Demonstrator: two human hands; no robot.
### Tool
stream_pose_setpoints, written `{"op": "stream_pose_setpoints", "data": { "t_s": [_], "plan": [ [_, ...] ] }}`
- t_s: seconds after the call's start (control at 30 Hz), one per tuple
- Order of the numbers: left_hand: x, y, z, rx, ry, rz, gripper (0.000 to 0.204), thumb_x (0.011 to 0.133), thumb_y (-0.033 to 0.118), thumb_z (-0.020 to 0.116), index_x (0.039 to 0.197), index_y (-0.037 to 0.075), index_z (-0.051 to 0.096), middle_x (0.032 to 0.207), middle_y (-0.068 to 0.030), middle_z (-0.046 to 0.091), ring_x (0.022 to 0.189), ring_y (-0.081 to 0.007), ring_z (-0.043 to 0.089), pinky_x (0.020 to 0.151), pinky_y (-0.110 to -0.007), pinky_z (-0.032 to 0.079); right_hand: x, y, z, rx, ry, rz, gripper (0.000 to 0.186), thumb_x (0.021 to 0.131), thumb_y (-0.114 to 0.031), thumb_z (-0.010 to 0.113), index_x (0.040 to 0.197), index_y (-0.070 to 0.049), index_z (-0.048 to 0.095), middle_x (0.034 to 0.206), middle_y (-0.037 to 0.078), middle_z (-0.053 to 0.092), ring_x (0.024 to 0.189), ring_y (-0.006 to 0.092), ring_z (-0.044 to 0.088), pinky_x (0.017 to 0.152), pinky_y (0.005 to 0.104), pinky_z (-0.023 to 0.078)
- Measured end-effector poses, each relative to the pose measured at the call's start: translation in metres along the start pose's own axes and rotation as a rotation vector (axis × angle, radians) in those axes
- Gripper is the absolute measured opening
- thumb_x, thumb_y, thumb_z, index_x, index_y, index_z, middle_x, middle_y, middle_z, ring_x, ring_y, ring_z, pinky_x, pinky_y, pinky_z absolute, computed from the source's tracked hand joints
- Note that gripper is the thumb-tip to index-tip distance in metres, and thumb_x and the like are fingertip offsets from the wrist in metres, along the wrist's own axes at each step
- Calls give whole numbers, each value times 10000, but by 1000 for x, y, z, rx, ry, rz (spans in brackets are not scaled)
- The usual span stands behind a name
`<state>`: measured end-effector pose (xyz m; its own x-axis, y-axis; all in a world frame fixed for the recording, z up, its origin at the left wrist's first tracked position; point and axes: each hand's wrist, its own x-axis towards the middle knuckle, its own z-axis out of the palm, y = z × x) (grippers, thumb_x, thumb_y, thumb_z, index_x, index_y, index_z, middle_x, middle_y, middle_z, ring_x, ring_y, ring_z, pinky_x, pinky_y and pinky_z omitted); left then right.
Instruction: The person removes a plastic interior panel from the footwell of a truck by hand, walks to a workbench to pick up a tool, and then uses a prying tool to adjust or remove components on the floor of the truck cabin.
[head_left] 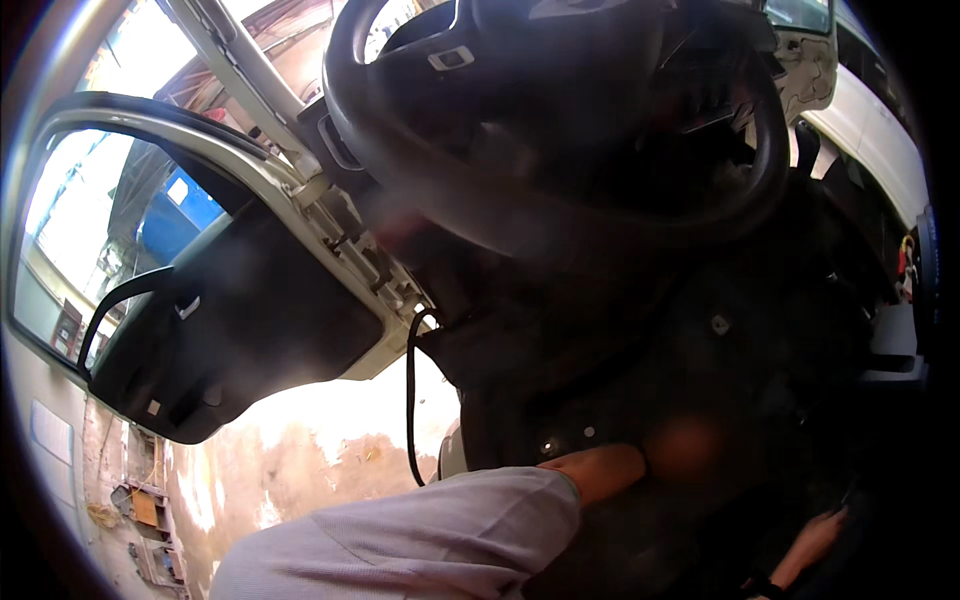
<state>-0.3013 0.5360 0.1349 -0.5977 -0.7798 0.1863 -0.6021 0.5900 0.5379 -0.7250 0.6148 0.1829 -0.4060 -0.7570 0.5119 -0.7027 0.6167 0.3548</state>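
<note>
My left arm, in a light grey sleeve (pixel 400 535), reaches across from the lower left over the dark cab floor (pixel 560 400). Past a dark band at the wrist, my left hand (pixel 690 452) is a dim, blurred patch; its fingers do not show. Low on the right is my right hand (pixel 822 532), with a dark wristband (pixel 762 584) behind it. Its fingers look pressed together near a thin, faintly shining thing at their tips, too dark to name. Shadow hides what lies around both hands.
A large black steering wheel (pixel 440 190) spans the top. On the left the vehicle door (pixel 250 290) stands open, with a black seal strip (pixel 411 400) hanging beside the doorway above stained ground (pixel 300 440). A white vehicle (pixel 870 125) shows at the far right.
</note>
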Motion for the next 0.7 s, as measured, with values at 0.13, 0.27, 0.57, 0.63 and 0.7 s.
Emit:
{"op": "stream_pose_setpoints", "data": {
  "t_s": [0.13, 0.27, 0.57, 0.63, 0.7],
  "plan": [
    [6, 7, -3, -99, -59, -48, 356, 891, 273, 588, 1133, 14, 554, 1058, -196, 582, 920, -365, 627, 748, -477, 530, 9, -20, -54, -161, -125, 90, 314, 1013, -233, 508, 1265, -65, 590, 1141, 150, 658, 1022, 269, 656, 888, 385, 528],
    [-1, 10, -10, -10, 25, 67, 340, 939, 275, 564, 1161, 20, 592, 1030, -164, 621, 942, -344, 627, 830, -464, 518, 12, -3, 11, 268, -154, 185, 324, 1022, -244, 488, 1200, -9, 625, 1118, 204, 675, 924, 359, 666, 817, 385, 532],
    [-1, -3, 8, -37, 137, 98, 276, 888, 209, 576, 1077, 9, 554, 998, -182, 578, 905, -369, 619, 788, -474, 515, 15, 1, 9, 2001, -564, 1185, 334, 1030, -314, 477, 1099, -33, 644, 728, 85, 600, 516, 197, 519, 433, 312, 376],
    [1, 2, 4, -42, 128, 71, 247, 885, 199, 578, 1045, 12, 556, 975, -180, 565, 889, -362, 617, 791, -475, 513, 8, 12, 16, 2202, -537, 1189, 314, 1024, -300, 488, 1104, -38, 641, 756, 83, 595, 555, 197, 515, 472, 313, 383],
    [0, 2, -1, -40, 86, 54, 243, 883, 195, 580, 1042, 13, 558, 978, -181, 565, 887, -361, 616, 787, -474, 512, 1, 13, 18, 2271, -532, 1178, 295, 1018, -286, 498, 1109, -42, 638, 784, 82, 589, 594, 198, 512, 511, 313, 391]
  ]
}}
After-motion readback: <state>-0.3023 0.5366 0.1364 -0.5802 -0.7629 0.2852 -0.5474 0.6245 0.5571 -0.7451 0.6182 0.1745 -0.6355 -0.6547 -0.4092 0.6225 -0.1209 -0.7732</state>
